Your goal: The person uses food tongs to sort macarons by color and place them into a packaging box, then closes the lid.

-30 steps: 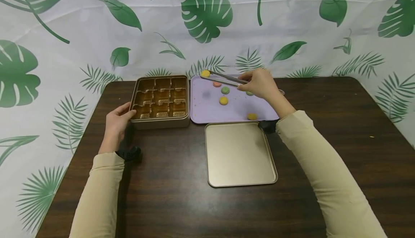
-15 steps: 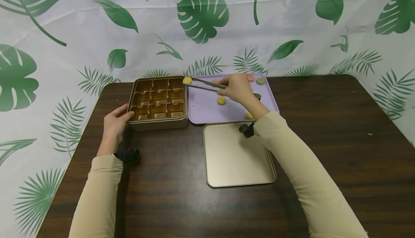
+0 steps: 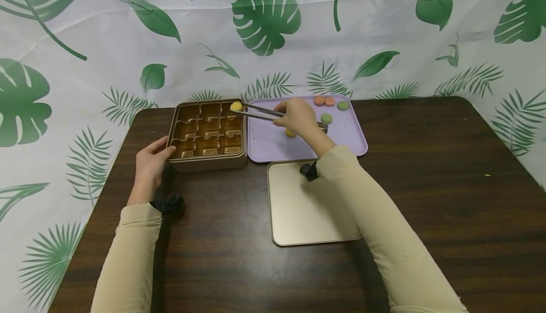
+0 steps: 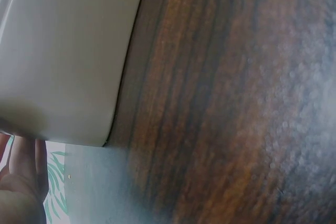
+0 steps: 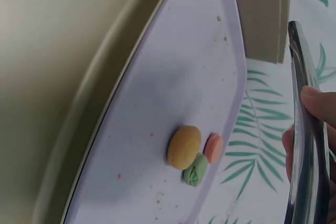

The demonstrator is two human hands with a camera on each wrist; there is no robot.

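Observation:
My left hand (image 3: pixel 149 163) holds the left side of a gold tin box (image 3: pixel 209 162), thumb on its rim. The box has a brown insert (image 3: pixel 209 125) with several square compartments, and no macaron shows in them. In my right hand (image 3: pixel 298 116) are metal tongs (image 3: pixel 262 109), pinched between thumb and fingers. A yellow macaron (image 3: pixel 236 107) sits between the tong tips, over the back right compartment; whether it touches the insert I cannot tell. The right wrist view shows the tongs (image 5: pixel 310 166) without their tips.
Right of the box lies a lilac tray (image 3: pixel 273 147) with pink macarons (image 3: pixel 319 100), green macarons (image 3: pixel 326 118) and a yellow macaron (image 5: pixel 184 147), plus crumbs. A flat gold lid (image 3: pixel 311 208) lies in front, under my right forearm. Behind the table hangs a leaf-print cloth (image 3: pixel 192 33).
My right hand has moved left, carrying the yellow macaron in the tongs from above the lilac tray to over the box's back right compartment. My left hand keeps its hold on the box.

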